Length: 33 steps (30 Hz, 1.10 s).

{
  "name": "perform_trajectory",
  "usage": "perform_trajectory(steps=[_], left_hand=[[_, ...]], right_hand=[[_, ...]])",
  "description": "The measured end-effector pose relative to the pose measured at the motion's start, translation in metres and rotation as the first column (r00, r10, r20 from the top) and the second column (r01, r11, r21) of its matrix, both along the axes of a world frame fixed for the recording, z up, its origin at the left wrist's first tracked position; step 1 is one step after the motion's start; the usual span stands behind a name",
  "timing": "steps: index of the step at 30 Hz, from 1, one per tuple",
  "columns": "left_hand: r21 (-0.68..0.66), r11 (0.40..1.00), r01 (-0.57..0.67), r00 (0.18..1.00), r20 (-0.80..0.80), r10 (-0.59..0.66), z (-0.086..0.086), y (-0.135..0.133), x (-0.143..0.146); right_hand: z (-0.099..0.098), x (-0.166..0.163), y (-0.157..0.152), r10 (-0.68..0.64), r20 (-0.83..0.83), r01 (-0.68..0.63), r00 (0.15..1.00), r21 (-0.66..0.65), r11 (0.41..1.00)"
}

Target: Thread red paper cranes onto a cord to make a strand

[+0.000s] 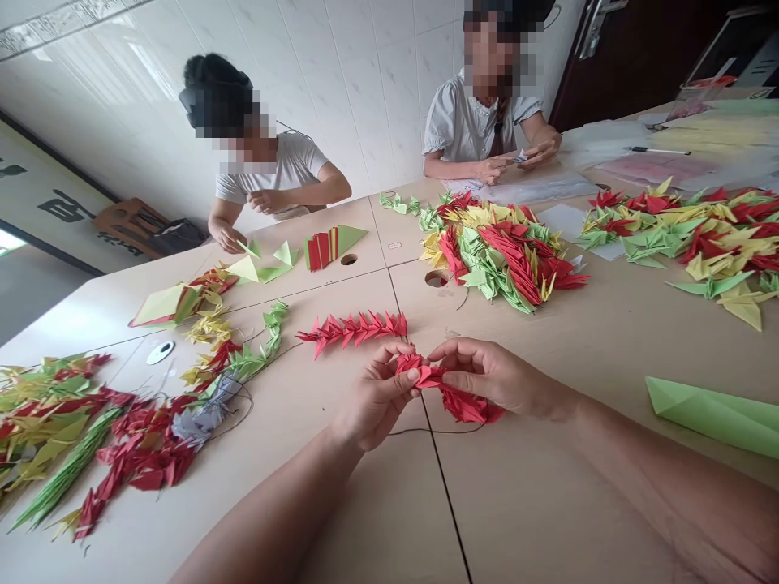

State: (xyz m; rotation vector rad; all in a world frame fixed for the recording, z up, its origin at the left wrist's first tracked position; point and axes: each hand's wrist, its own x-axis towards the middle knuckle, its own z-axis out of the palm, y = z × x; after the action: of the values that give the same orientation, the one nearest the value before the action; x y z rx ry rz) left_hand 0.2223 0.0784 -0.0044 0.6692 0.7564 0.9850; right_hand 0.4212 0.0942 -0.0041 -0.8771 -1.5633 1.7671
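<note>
"Where is the work held?"

"Just below the middle of the frame, over the counter [548, 519]. A red paper strand [429, 375] is held between the left hand [380, 397] and the right hand [505, 377]."

"How does each grip stand?"

"Both are clamped on the strand. It is pinched between thumb and fingers on either side, and a bunched red part is left hanging below the right fingers. Which fold is pressed by each fingertip cannot be told."

"And the dark cord [419, 431] beneath?"

"It is seen lying on the counter; whether it is threaded through the held folds is hidden. It is best left slack, so that nothing is tugged."

"How should the folds be handled?"

"Lightly, in all likelihood, since thin paper is easily creased. The strand is better steadied by one hand while a single fold is straightened by the other."

"Can a pattern be followed?"

"Perhaps the red row [353, 328], laid just above the hands, where the points are spread fairly evenly."

"What should be avoided?"

"Entanglement, above all. Loose cords are shown in the mixed heap [146, 438] at lower left, and another colourful pile [505, 251] is set at upper centre-right. Farther off, at upper right, small paper is handled by a co-worker [471, 122]."
</note>
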Motion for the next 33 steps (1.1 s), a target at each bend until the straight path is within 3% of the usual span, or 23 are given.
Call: perform_trajectory(steps=[9,15,20,26,33], left_hand=[[0.002,1.0,0.023,1.0,0.008,-0.023,0.0,0.0004,-0.0012],[0.041,0.999,0.02,1.0,-0.018,-0.02,0.0001,-0.0007,0.0001],[0.179,0.984,-0.007,0.996,-0.087,0.023,-0.0002,-0.0031,0.002],[0.348,0.938,-0.005,0.97,-0.227,0.089,-0.0023,-0.0065,0.005],[0.338,0.941,0.03,0.943,-0.322,0.085,-0.0049,-0.0071,0.0069]], right_hand=[[-0.0005,0.0004,0.0015,-0.036,0.055,0.033,0.998,0.045,0.998],[0.0,0.0034,0.0008,0.069,0.034,-0.069,0.997,-0.009,0.998],[-0.0014,0.0047,-0.0008,0.197,0.039,-0.197,0.98,-0.01,0.98],[-0.0017,0.0017,-0.0033,0.114,0.08,-0.115,0.99,0.003,0.993],[-0.005,-0.0025,-0.0023,-0.041,0.166,0.014,0.985,0.159,0.987]])
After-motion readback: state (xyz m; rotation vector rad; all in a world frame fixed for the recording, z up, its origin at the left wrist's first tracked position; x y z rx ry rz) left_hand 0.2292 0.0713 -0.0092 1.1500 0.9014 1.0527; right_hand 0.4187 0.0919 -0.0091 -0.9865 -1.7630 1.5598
